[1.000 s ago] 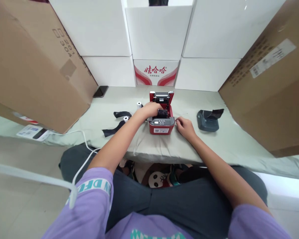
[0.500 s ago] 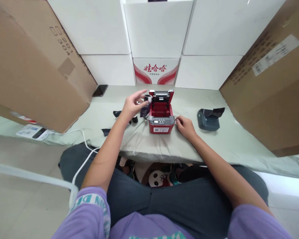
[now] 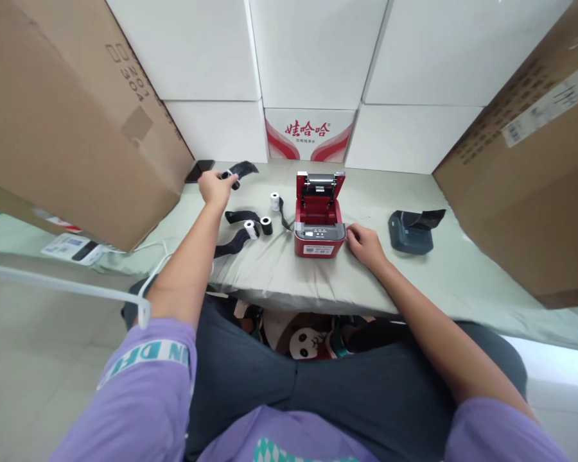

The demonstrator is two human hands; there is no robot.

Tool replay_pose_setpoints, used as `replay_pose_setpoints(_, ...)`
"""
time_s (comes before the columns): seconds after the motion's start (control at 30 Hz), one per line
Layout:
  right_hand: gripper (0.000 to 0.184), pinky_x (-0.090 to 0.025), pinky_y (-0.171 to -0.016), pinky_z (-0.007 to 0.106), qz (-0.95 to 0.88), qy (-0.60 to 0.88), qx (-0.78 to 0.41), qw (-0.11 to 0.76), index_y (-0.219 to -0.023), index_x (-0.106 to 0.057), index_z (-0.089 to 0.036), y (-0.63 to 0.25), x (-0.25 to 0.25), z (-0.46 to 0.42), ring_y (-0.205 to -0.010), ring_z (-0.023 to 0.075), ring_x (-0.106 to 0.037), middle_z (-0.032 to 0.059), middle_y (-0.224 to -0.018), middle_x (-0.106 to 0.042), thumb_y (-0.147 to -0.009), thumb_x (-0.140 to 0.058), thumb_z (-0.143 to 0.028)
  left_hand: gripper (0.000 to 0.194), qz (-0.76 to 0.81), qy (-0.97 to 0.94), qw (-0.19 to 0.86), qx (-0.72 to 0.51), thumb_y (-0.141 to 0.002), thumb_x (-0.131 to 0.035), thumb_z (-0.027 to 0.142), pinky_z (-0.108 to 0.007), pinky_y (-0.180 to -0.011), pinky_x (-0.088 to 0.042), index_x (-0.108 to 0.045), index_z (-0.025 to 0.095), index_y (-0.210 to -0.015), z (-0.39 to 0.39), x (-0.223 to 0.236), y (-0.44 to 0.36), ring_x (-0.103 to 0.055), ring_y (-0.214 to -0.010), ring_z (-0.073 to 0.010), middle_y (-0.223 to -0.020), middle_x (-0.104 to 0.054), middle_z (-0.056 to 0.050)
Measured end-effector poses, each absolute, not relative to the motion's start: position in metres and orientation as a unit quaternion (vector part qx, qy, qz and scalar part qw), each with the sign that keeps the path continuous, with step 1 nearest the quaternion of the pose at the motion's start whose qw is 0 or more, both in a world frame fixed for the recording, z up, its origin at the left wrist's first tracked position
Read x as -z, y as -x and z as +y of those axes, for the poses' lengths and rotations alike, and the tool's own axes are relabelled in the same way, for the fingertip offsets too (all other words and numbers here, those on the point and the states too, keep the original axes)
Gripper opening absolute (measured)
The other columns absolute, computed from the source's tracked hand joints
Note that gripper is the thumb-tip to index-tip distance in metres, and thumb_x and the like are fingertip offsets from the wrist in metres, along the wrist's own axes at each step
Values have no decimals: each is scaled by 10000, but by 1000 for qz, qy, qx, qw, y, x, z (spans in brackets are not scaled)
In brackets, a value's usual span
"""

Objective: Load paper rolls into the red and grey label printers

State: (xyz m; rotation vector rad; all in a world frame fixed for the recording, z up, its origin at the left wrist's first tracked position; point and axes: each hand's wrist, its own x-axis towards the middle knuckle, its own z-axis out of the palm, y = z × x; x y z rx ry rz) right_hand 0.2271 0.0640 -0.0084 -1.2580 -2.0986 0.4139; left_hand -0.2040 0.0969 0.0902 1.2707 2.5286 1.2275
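Observation:
My left hand (image 3: 215, 187) is closed round a small paper roll (image 3: 231, 179) with a black strip trailing from it to the right, above the far left of the table. My right hand (image 3: 365, 244) rests on the cloth with its fingers curled, beside the right front corner of a red receipt printer (image 3: 319, 249) and seemingly touching it. The printer's lid (image 3: 319, 185) stands up, and no roll shows in its bay. Between my left hand and the printer are a white-ended roll (image 3: 275, 202), a black-sided roll (image 3: 266, 226) and another white-ended roll (image 3: 251, 230), with black strips lying around them.
A dark device (image 3: 411, 234) with a black strip sticking out lies on the right. Large cardboard boxes stand at the left (image 3: 91, 128) and right (image 3: 534, 192). White boxes (image 3: 309, 135) line the back. A phone (image 3: 200, 170) lies behind my left hand; a white cable (image 3: 158, 256) hangs nearby.
My left hand has carried the paper roll leftward, away from the raised printer lid. The rolls that it covered now show. My right hand stays by the printer.

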Motion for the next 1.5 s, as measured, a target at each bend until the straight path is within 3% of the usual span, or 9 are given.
replay_pose_setpoints(0.27, 239, -410, -717, 344, -798, 482, -155, 325, -878, -677, -208, -226, 8, 64, -717, 231, -612, 87, -790, -733, -946, -468, -303, 458, 862, -451, 122, -199, -704, -915, 476, -426, -942, -496, -698, 190, -990, 111, -63, 195, -662, -1155, -326, -1199, -745, -152)
replay_pose_setpoints(0.4, 236, -411, -718, 348, -798, 483, -157, 324, -877, -675, -208, -225, 8, 64, -729, 239, -623, 94, -799, -737, -944, -469, -303, 567, 838, -497, 46, -222, -733, -872, 611, -486, -1046, -452, -702, 157, -1028, 103, -73, 190, -548, -1282, -373, -1270, -676, -192)
replay_pose_setpoints(0.5, 233, -413, -724, 351, -799, 482, -157, 323, -882, -675, -211, -225, 8, 64, -737, 242, -626, 97, -809, -741, -948, -472, -303, 584, 769, -588, 13, -251, -820, -767, 627, -409, -1052, -442, -716, 205, -1220, 87, -86, 179, -572, -1283, -341, -1367, -660, -150)
replay_pose_setpoints(0.6, 239, -407, -726, 353, -803, 478, -152, 323, -885, -676, -214, -225, 8, 63, -748, 246, -630, 97, -809, -738, -954, -469, -312, 550, 670, -719, 132, -129, -757, -812, 589, -334, -995, -432, -757, 314, -1231, 69, -94, 162, -675, -1143, -289, -1213, -766, -41)
replay_pose_setpoints(0.7, 243, -403, -721, 354, -801, 479, -151, 325, -876, -674, -212, -224, 10, 63, -738, 244, -622, 95, -793, -727, -948, -467, -317, 400, 628, -765, 138, -5, -675, -884, 441, -356, -1034, -370, -820, 321, -1051, 58, -96, 148, -704, -1070, -296, -992, -811, -27)
replay_pose_setpoints(1.0, 246, -477, -748, 371, -736, 470, -122, 472, -853, -688, -218, -223, -51, 60, -725, 218, -605, 80, -782, -694, -959, -500, -335, 325, 664, -673, 17, -327, -904, -711, 484, -335, -844, -447, -745, 191, -1039, 25, -139, 110, -637, -912, -238, -887, -709, -44)
replay_pose_setpoints(1.23, 318, -536, -759, 353, -746, 307, -324, 494, -1122, -719, -257, -168, -105, 37, -850, 206, -665, 24, -920, -705, -957, -646, -520, 207, 582, -756, -67, -293, -914, -713, 407, -464, -1010, -402, -688, 227, -1013, 8, -138, 27, -605, -1117, -341, -987, -703, -99)
replay_pose_setpoints(1.37, 224, -525, -714, 341, -724, 313, -395, 471, -1040, -728, -223, -151, -93, 40, -772, 185, -633, 11, -835, -676, -912, -689, -402, 138, 558, -776, -94, -278, -955, -608, 274, -493, -993, -404, -704, 229, -1042, 4, -127, -3, -620, -1100, -350, -1025, -718, -128)
replay_pose_setpoints(1.5, 162, -532, -715, 350, -703, 334, -406, 478, -1005, -710, -220, -156, -79, 53, -777, 191, -637, 26, -888, -700, -862, -664, -282, 206, 560, -787, -62, -254, -906, -698, 295, -480, -1002, -425, -717, 242, -1104, 0, -124, -6, -629, -1102, -336, -1064, -728, -107)
